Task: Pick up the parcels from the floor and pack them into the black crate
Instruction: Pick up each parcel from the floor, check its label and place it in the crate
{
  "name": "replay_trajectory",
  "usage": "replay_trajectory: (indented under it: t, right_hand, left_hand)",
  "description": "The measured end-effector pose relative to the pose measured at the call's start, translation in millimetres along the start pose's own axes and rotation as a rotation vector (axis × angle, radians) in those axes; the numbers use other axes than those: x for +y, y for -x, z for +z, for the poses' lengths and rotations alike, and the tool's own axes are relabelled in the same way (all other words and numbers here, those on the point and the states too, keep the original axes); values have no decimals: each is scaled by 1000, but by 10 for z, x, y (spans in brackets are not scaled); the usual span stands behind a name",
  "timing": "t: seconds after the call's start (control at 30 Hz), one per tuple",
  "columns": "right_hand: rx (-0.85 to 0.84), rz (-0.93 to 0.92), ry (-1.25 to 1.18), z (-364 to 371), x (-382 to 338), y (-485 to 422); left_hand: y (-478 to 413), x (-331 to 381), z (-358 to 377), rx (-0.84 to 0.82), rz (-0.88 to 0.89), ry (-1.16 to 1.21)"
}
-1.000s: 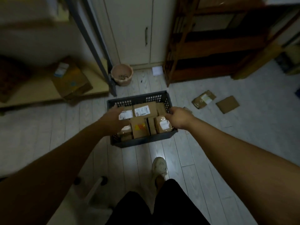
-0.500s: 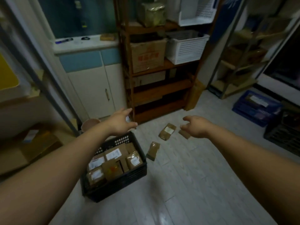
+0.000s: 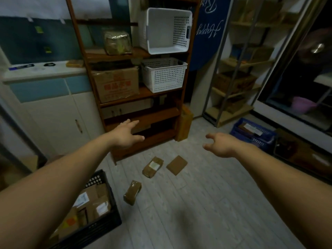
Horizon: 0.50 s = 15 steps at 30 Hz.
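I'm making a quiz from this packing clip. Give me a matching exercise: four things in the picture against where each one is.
Things:
1. black crate
2. flat brown parcel
3. blue crate
4. cardboard box with red print

Places:
A. on a shelf of the wooden rack
B. bottom left, under the left arm
C. on the floor between the hands
D. on the floor at the right

Pairs: 1-B, 2-C, 3-D, 4-A

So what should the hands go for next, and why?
Probably lower the left hand to the taped parcel beside the black crate. Both hands, the right hand too, are empty and open, and it lies nearest the crate.
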State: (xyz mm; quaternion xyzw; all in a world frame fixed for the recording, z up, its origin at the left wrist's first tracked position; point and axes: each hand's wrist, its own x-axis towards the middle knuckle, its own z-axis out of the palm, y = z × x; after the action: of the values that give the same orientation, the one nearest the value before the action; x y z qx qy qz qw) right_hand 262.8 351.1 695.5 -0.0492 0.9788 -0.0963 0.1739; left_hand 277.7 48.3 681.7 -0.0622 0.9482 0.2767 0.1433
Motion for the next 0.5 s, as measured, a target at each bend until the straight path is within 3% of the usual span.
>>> replay_trajectory:
  t: [0.5]
  right_hand:
    - [-175, -20, 38, -202, 488, -2548]
  left_hand:
    - [-2388, 258, 35, -79, -86, 13]
